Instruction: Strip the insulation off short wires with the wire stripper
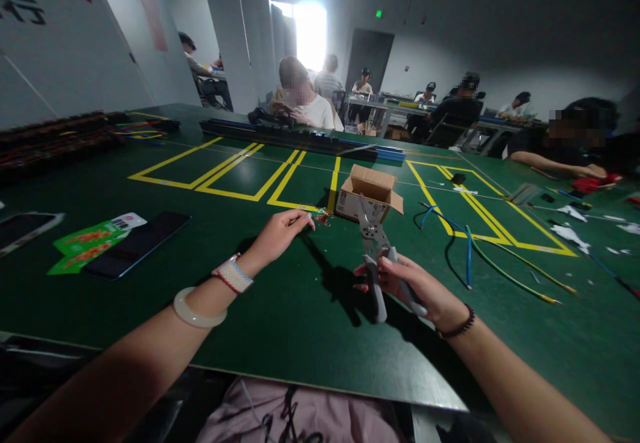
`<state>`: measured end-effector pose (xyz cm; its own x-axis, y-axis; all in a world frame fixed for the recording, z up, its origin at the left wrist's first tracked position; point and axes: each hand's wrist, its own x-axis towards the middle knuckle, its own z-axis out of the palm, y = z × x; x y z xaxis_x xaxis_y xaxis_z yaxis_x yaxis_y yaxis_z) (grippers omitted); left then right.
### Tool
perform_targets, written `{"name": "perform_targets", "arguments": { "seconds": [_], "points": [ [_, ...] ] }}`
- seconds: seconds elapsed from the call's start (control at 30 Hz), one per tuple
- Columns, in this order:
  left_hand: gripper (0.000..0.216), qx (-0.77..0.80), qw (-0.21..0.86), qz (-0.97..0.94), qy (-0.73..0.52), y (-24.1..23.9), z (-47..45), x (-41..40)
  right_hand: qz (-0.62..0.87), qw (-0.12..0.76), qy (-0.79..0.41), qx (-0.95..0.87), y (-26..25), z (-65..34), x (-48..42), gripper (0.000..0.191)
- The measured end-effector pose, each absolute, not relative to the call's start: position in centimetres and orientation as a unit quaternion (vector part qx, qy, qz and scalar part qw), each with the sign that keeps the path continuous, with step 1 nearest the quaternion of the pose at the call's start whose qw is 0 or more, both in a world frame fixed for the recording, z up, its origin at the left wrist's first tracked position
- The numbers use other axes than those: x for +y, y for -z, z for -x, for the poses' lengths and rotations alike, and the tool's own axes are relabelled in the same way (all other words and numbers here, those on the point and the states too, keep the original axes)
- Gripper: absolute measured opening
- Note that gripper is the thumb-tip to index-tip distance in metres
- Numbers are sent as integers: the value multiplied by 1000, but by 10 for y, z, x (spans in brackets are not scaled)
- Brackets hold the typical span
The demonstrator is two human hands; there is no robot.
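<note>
My right hand point(417, 283) grips a pair of wire strippers point(373, 233) by the grey handles. The tool stands upright with its jaws up and its handles spread, in front of the open cardboard box point(367, 193). My left hand point(280, 233) is held over the green table with thumb and fingers pinched together. What it holds, if anything, is too small to make out. Just past those fingertips lies a small heap of copper strands point(323, 217). Right of the box, blue wire point(469, 256) and a yellow-green wire point(510, 276) lie on the table.
Yellow tape point(230, 195) marks rectangles on the green table point(295, 343). A dark phone point(137, 246) and green packets point(85, 243) lie at the left. Dark bars point(300, 137) line the far edge. White scraps point(573, 236) are scattered at the right. Other people sit at tables beyond.
</note>
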<state>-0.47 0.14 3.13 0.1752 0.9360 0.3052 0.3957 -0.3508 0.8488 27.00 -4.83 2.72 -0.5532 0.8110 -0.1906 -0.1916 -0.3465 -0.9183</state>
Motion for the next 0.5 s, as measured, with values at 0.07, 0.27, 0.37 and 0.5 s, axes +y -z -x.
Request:
{"name": "perform_targets", "arguments": {
  "seconds": [0.07,0.27,0.37,0.5],
  "points": [
    [32,475,305,-706,-427,-33,5,1,366,352,-720,-474,-28,-271,-45,27],
    [31,478,288,-715,-422,-35,5,0,443,362,-637,-517,-33,-276,-41,31],
    [30,481,287,-714,-421,-36,5,-2,452,357,-623,-530,-34,-278,-40,34],
    [30,483,288,-713,-417,-39,4,-3,449,352,-628,-530,-32,-280,-39,34]
  ]
}}
